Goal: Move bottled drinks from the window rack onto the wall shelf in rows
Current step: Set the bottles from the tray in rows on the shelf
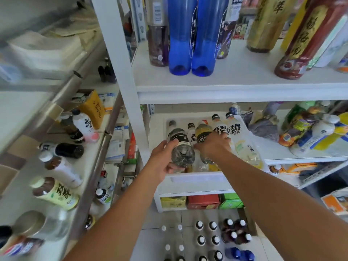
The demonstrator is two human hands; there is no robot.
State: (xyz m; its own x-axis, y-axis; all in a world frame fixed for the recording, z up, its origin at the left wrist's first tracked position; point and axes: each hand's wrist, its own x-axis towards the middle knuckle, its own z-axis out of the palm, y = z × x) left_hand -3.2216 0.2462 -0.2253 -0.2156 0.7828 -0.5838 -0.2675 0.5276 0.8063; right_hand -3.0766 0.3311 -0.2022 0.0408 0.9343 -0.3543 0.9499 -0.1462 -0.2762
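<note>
Gripping a clear black-label bottle [181, 147], left hand [162, 159] curls round its base at the white shelf [197, 180]; right hand [214, 146] seemingly clasps the yellow bottle [202, 131], grip partly hidden.

One head cam, wide-angle, looks fwd & down, close on wall shelf [244, 95].

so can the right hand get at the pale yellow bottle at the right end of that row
Probably yes: the pale yellow bottle lies just beside the right hand, at the row's end, with nothing on top of it.
</note>
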